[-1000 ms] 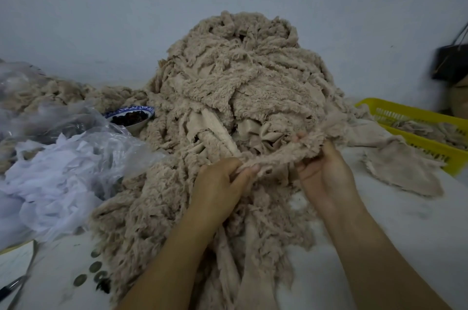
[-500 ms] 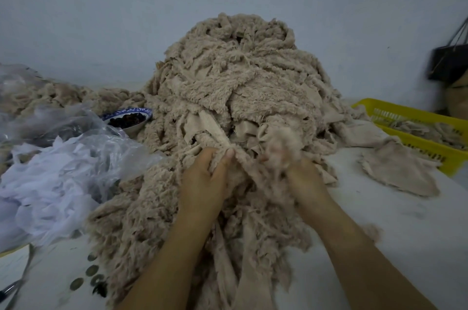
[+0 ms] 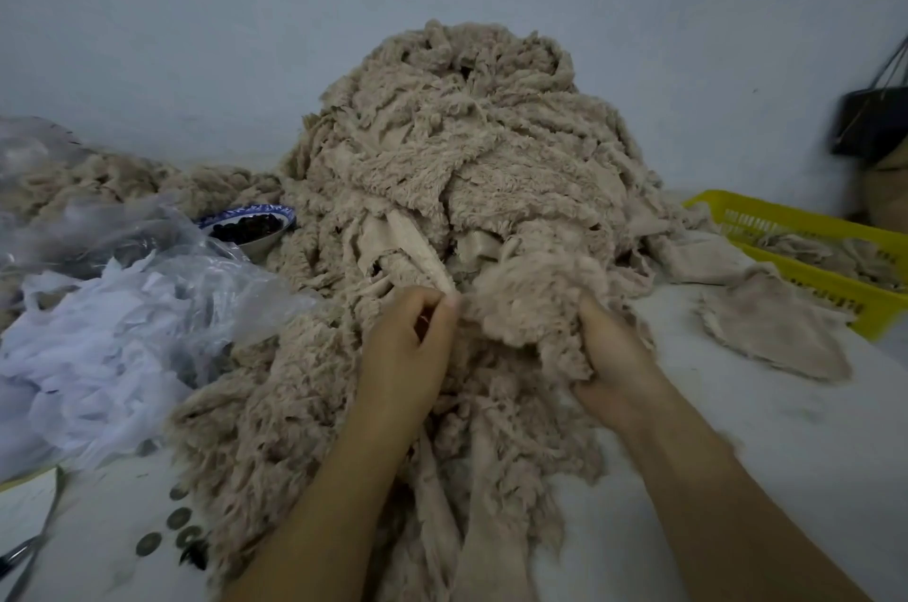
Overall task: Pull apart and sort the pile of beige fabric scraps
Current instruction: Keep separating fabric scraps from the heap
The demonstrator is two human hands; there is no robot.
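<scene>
Indoors, white table [image 3: 747,434] meets pale wall [image 3: 196,36] — left hand [image 3: 408,346], right hand [image 3: 614,356] each grip beige scraps [image 3: 530,301].

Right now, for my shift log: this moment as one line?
left grip: pinching fluffy scrap | right grip: holding same scrap | pile: tall, tangled

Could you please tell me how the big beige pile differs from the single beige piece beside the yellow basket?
The beige pile towers in a tangled heap; the single piece lies flat and alone. The left hand and right hand grip scraps at the pile's front; nothing touches the single piece. Both are fluffy beige fabric.
</scene>
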